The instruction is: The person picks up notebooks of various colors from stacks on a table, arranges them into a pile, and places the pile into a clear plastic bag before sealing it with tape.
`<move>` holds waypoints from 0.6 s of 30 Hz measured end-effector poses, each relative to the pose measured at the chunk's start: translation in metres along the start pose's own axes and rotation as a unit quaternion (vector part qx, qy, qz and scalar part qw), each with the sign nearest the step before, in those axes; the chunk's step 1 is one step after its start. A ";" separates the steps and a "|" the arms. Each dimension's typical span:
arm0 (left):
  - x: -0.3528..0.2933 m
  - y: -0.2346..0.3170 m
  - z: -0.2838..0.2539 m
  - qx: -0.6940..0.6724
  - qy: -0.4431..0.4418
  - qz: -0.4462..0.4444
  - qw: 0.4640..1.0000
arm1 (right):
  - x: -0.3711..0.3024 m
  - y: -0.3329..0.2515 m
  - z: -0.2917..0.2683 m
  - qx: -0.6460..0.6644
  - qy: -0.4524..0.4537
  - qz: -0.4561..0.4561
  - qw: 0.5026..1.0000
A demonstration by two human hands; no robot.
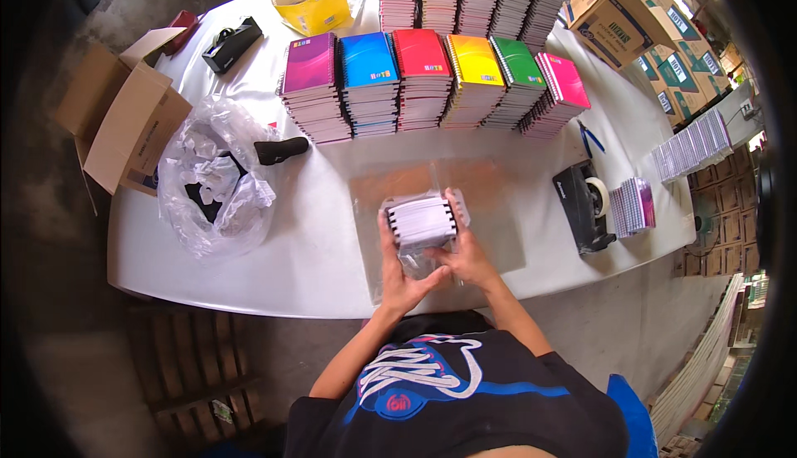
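Note:
A small stack of spiral notebooks (422, 221) with black binding along its sides is between my two hands, over the near middle of the table. My left hand (403, 280) is closed on its left side, with the thumb stretched toward the right hand. On the opposite side my right hand (466, 257) grips the stack, its fingers reaching up along the edge. Crinkled clear plastic shows around the lower part of the stack. Beneath it, flat clear plastic bags (498, 238) lie on the white table (241, 280), a brownish strip showing at their far end.
Notebook piles with purple (309, 64), blue (368, 60), red (420, 53), yellow (475, 60), green (519, 64) and pink (564, 80) covers stand beyond. At right are a tape dispenser (577, 209) and blue-handled pliers (590, 138); at left, a paper-filled plastic bag (217, 180) and open carton (137, 130).

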State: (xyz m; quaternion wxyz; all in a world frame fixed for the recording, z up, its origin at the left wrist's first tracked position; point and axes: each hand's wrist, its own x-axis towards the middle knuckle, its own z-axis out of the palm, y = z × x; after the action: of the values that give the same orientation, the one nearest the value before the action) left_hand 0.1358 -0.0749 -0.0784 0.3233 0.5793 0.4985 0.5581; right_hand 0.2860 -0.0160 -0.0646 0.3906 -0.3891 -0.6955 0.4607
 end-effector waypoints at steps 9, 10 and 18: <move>-0.006 0.020 -0.011 0.071 -0.041 0.034 0.996 | -0.006 -0.022 0.007 0.014 -0.004 0.014 1.000; -0.005 0.021 -0.012 0.073 -0.054 0.047 0.995 | -0.006 -0.022 0.007 0.015 0.008 0.001 1.000; 0.012 0.019 -0.045 0.130 -0.088 0.094 0.983 | -0.016 -0.024 -0.002 -0.009 0.068 0.002 0.998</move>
State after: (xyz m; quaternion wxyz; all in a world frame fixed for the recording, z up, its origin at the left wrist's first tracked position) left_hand 0.0950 -0.0773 -0.0496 0.2341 0.7074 0.4801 0.4629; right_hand 0.2896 -0.0365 -0.0441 0.4329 -0.4245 -0.6702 0.4279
